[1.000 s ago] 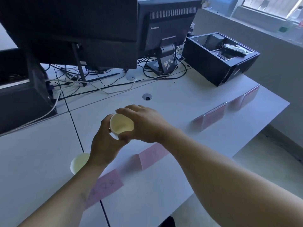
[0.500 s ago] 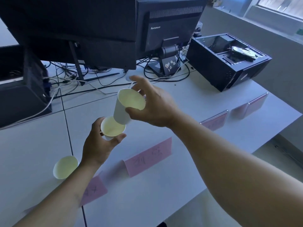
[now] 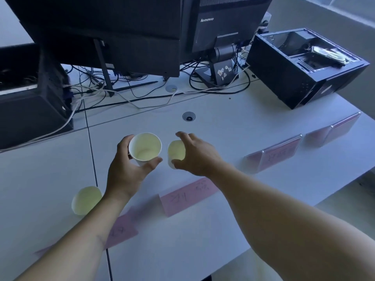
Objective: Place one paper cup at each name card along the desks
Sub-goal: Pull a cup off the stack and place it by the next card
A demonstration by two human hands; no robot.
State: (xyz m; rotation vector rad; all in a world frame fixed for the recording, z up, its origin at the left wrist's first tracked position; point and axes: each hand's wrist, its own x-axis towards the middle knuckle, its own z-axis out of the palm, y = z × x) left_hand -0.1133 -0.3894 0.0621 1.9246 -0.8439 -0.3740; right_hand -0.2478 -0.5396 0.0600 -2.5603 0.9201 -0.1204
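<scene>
My left hand [image 3: 125,171] grips a stack of white paper cups [image 3: 145,148] from the side, above the white desk [image 3: 233,134]. My right hand [image 3: 197,155] holds a single paper cup [image 3: 176,152] low over the desk, just behind a pink name card [image 3: 188,196]. Another cup [image 3: 86,200] stands on the desk at the left, behind a second pink name card [image 3: 121,231] partly hidden by my left forearm. Two more pink cards in clear holders, one [image 3: 278,154] nearer and one [image 3: 341,126] farther, stand to the right with no cup beside them.
Two black monitors [image 3: 223,21] and tangled cables [image 3: 129,94] fill the back of the desk. An open black computer case [image 3: 300,65] lies at the back right. A dark box [image 3: 30,106] sits at the left. A cable grommet [image 3: 189,117] is behind my hands.
My right hand pulled one cup off the stack, lifted it, then lowered it toward the desk behind the middle name card. My left hand kept the stack.
</scene>
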